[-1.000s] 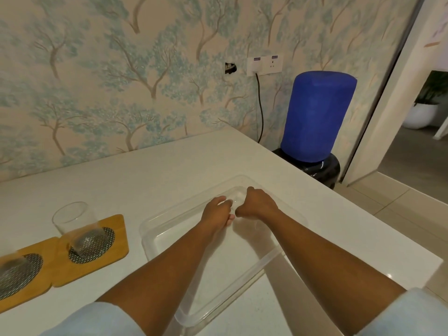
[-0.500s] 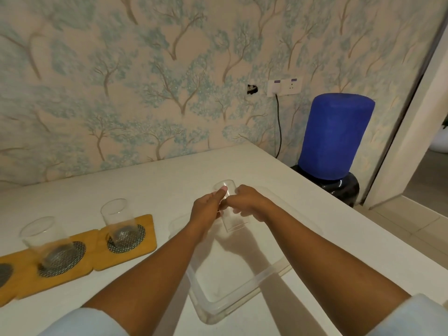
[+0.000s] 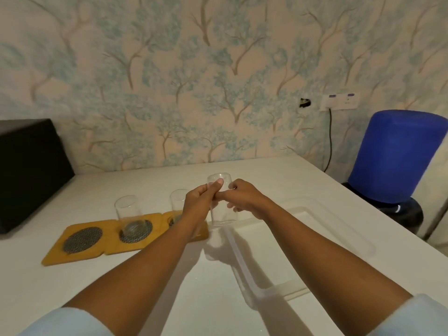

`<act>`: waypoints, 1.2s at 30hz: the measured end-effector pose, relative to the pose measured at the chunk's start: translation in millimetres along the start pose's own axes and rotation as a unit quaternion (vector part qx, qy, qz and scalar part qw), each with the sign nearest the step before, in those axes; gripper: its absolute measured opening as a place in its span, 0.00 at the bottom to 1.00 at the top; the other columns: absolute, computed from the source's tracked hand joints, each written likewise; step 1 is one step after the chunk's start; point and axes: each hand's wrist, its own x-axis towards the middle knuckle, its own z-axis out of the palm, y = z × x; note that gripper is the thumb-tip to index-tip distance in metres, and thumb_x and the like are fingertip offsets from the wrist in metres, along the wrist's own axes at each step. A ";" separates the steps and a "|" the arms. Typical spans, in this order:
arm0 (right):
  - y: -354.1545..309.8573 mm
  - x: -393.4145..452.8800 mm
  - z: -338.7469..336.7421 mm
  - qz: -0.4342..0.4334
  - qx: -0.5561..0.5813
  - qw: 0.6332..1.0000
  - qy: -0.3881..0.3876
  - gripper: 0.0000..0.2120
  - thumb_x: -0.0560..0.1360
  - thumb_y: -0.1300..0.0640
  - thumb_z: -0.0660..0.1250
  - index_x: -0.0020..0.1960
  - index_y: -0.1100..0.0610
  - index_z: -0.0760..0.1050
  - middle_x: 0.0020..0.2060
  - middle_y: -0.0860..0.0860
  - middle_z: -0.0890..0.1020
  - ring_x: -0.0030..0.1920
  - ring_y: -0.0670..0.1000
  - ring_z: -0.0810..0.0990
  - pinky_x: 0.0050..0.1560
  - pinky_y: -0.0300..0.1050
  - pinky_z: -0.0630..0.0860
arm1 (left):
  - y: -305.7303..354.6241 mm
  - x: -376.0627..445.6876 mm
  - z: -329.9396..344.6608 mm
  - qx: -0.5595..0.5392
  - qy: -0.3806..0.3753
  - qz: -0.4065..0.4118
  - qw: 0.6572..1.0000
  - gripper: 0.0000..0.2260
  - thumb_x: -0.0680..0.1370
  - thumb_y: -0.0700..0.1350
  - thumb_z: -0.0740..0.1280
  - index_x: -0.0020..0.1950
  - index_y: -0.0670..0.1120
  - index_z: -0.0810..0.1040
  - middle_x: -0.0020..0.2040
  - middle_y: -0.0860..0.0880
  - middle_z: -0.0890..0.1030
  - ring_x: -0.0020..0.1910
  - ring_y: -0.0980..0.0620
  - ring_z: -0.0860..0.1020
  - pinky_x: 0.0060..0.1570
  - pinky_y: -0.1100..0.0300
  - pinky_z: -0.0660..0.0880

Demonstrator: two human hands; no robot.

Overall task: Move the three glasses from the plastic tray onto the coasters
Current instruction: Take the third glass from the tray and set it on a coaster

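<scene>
A clear glass [image 3: 223,214] is lifted upright above the left rim of the transparent plastic tray [image 3: 344,238]. My left hand [image 3: 197,204] and my right hand [image 3: 244,198] both grip it from either side. Two more clear glasses stand on the wooden coasters: one [image 3: 128,214] on the middle coaster [image 3: 137,241], another [image 3: 178,202] on the right coaster [image 3: 202,232], partly hidden by my left hand. The leftmost coaster [image 3: 82,240] with its dark mesh circle has nothing on it. The tray holds no glass.
A black box [image 3: 29,170] stands at the table's back left against the wallpapered wall. A blue-covered water dispenser [image 3: 397,161] stands off the table's right edge, with a cable running up to a wall socket [image 3: 339,101].
Both hands have lifted the glass out of the tray and carried it left toward the coasters. The head view has swung left, so the third coaster and black box appear.
</scene>
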 end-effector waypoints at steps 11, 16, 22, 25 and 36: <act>-63.4 8.7 98.8 -0.056 0.016 0.995 -0.085 0.42 0.64 0.40 0.74 0.71 0.58 0.64 0.60 0.54 0.77 0.52 0.50 0.80 0.45 0.45 0.78 | 22.8 -26.1 -119.4 -0.004 0.081 0.030 0.996 0.16 0.71 0.55 0.75 0.50 0.44 0.85 0.43 0.47 0.86 0.45 0.54 0.84 0.53 0.58 0.79; -88.1 12.5 143.9 -0.075 0.025 0.990 -0.115 0.43 0.62 0.40 0.74 0.70 0.58 0.65 0.63 0.55 0.76 0.55 0.52 0.79 0.47 0.46 0.79 | 31.7 -37.4 -168.0 0.010 0.106 0.046 0.993 0.16 0.72 0.54 0.75 0.53 0.45 0.85 0.45 0.45 0.86 0.46 0.54 0.84 0.48 0.64 0.79; -112.5 19.0 193.8 -0.096 0.014 0.985 -0.141 0.47 0.60 0.39 0.75 0.72 0.57 0.64 0.65 0.52 0.75 0.59 0.54 0.78 0.57 0.53 0.79 | 31.7 -46.6 -219.4 0.030 0.156 0.056 0.986 0.16 0.72 0.54 0.74 0.54 0.46 0.84 0.47 0.46 0.86 0.46 0.54 0.84 0.39 0.69 0.77; -117.7 21.4 218.6 -0.106 0.015 0.984 -0.145 0.47 0.62 0.40 0.76 0.73 0.58 0.63 0.67 0.53 0.74 0.61 0.54 0.77 0.56 0.52 0.79 | 26.8 -47.0 -241.2 0.043 0.188 0.056 0.980 0.15 0.72 0.53 0.75 0.56 0.48 0.83 0.48 0.47 0.86 0.43 0.58 0.83 0.36 0.71 0.75; -119.3 41.3 296.9 -0.124 0.000 0.983 -0.138 0.42 0.66 0.47 0.78 0.74 0.56 0.63 0.66 0.54 0.76 0.63 0.55 0.76 0.58 0.49 0.77 | -6.4 -39.8 -309.5 0.107 0.256 0.012 0.961 0.30 0.69 0.53 0.78 0.70 0.54 0.74 0.60 0.56 0.78 0.57 0.51 0.78 0.46 0.62 0.79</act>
